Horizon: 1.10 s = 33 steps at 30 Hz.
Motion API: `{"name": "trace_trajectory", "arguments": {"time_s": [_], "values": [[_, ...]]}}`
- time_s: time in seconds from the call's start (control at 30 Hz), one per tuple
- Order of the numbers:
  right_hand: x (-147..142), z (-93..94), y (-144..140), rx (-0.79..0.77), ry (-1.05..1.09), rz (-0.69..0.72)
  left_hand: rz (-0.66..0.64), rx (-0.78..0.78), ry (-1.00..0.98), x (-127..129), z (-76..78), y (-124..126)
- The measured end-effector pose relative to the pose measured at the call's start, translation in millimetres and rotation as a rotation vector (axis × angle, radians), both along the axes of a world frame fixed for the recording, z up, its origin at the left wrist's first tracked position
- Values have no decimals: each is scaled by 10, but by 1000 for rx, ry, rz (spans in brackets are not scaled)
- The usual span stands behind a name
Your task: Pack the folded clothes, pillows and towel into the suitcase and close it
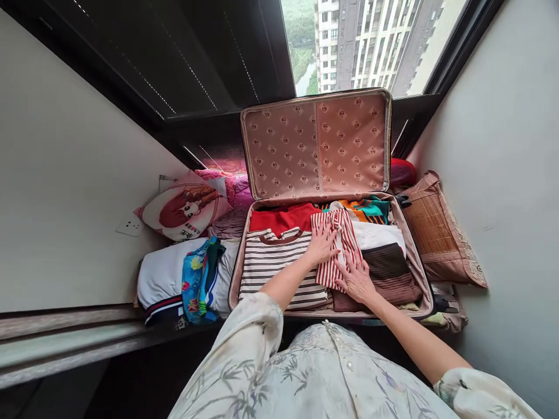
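Note:
An open suitcase (236, 256) lies in front of me, its patterned lid (314, 145) standing upright. Inside are folded clothes. My left hand (322, 241) lies flat on a red-and-white striped garment (338, 233) in the middle of the case. My right hand (356, 276) presses flat on the near end of the same garment, fingers spread. Beside it lie a brown-striped white shirt (271, 262), a red garment (282, 218), a brown folded piece (388, 270), a white piece (378, 235) and an orange-and-teal one (367, 209).
Left of the suitcase lies a stack of folded white clothes (161, 276) with a blue floral item (198, 279) on top, and a cartoon pillow (186, 212) behind it. A woven brown cushion (439, 233) leans at the right. Walls close in on both sides; a window is behind.

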State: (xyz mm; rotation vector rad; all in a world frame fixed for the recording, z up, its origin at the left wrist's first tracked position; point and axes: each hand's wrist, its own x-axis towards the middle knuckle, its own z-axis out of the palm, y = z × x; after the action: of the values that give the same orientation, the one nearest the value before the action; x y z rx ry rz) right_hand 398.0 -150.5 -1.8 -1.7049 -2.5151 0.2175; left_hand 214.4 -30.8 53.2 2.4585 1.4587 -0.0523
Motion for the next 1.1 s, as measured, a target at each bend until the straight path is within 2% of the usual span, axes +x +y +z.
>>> {"name": "trace_trajectory", "arguments": {"time_s": [0.17, 0.27, 0.33, 0.4, 0.47, 0.5, 0.6, 0.7, 0.8, 0.87, 0.93, 1.1], "values": [[34, -54, 45, -22, -29, 20, 116, -161, -43, 97, -211, 608], [54, -11, 52, -23, -30, 18, 181, -315, -108, 91, -180, 890], [57, 33, 72, -19, -1, 2, 181, -316, -220, 22, -121, 915], [55, 81, 133, 8, 68, -61, 201, -171, -400, -82, -82, 715], [41, 133, 263, 60, 161, -159, 265, -1, -599, -193, -95, 293], [27, 161, 361, 90, 210, -198, 307, 35, -681, -240, -117, 25], [-69, 254, 766, 167, 312, -222, 287, -15, -805, -325, -177, -799], [-241, 357, 1220, 175, 269, -232, 290, -51, -790, -364, -144, -1361], [-418, 473, 1540, 84, 115, -301, 264, -68, -744, -466, -52, -1566], [-498, 548, 1648, 26, 24, -315, 253, -80, -707, -582, -5, -1585], [-540, 612, 1703, -2, 28, -297, 272, -90, -678, -707, 15, -1577], [-529, 709, 1856, -119, 640, -363, 404, -83, -769, -820, -45, -1547]]}}
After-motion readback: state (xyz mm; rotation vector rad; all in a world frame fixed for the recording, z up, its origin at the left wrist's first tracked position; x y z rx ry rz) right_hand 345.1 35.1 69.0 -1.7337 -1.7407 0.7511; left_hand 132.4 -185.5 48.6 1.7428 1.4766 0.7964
